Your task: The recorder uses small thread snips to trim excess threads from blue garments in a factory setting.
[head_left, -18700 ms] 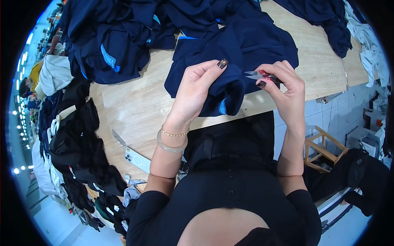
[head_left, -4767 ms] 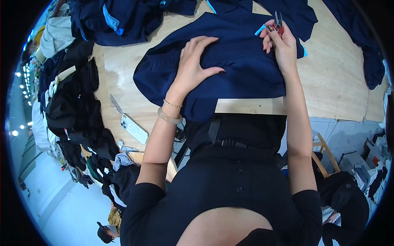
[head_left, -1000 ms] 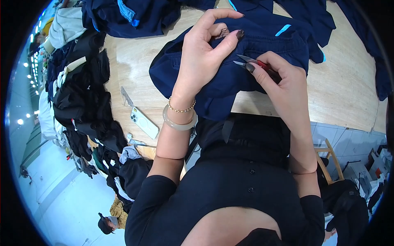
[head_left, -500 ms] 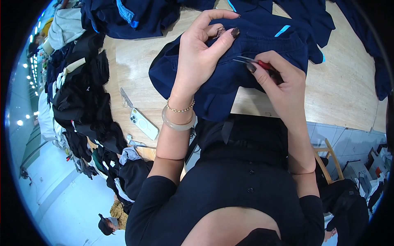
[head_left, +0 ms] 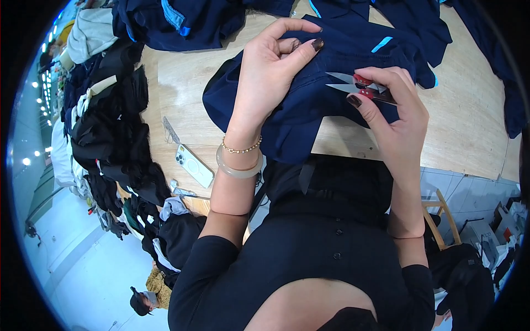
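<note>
From the head view, the left hand (head_left: 270, 71) pinches a raised fold of the dark navy fabric garment with light blue trim (head_left: 320, 105), thumb and fingers closed on the cloth. The garment lies bunched on the pale wooden surface (head_left: 469, 127), hanging over its near edge. The right hand (head_left: 395, 116) sits at about three o'clock from the left, closed around small red-handled metal thread snips (head_left: 359, 87). The snips' long axis runs nearly level, blades pointing toward nine o'clock at the pinched fold, so the right hand is nearer the tool and the left nearer the fold. The tips seem just short of the cloth, though the dark fabric makes that uncertain.
</note>
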Action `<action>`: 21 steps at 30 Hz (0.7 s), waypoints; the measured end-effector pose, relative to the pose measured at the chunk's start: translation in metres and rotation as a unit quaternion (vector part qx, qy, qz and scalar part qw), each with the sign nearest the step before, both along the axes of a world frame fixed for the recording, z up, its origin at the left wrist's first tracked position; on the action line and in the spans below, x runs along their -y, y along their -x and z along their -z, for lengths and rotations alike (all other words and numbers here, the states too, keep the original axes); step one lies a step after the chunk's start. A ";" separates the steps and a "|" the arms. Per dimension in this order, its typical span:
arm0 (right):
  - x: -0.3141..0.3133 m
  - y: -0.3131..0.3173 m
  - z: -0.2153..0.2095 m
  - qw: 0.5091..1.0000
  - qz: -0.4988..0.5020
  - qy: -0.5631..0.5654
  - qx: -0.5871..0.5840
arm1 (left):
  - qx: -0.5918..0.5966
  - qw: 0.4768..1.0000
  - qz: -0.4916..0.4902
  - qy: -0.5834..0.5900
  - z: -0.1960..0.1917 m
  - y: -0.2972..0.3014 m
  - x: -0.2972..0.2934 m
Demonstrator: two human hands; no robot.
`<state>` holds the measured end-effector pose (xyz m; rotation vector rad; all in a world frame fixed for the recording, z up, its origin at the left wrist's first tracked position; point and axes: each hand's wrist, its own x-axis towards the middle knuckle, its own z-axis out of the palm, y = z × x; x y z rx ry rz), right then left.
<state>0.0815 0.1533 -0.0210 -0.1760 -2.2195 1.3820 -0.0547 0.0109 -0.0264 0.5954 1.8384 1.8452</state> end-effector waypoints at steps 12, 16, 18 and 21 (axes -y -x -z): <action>0.005 0.003 0.000 0.994 0.035 -0.105 -0.026 | -0.034 0.999 -0.018 0.018 -0.002 -0.002 -0.003; 0.006 0.004 0.000 0.991 0.039 -0.125 -0.025 | -0.028 0.999 -0.017 0.017 -0.001 -0.002 -0.003; 0.007 0.005 0.000 0.990 0.042 -0.134 -0.023 | -0.036 0.999 -0.020 0.023 -0.002 -0.002 -0.003; 0.008 0.006 0.002 0.988 0.042 -0.148 -0.026 | -0.031 0.999 -0.019 0.022 -0.002 -0.002 -0.003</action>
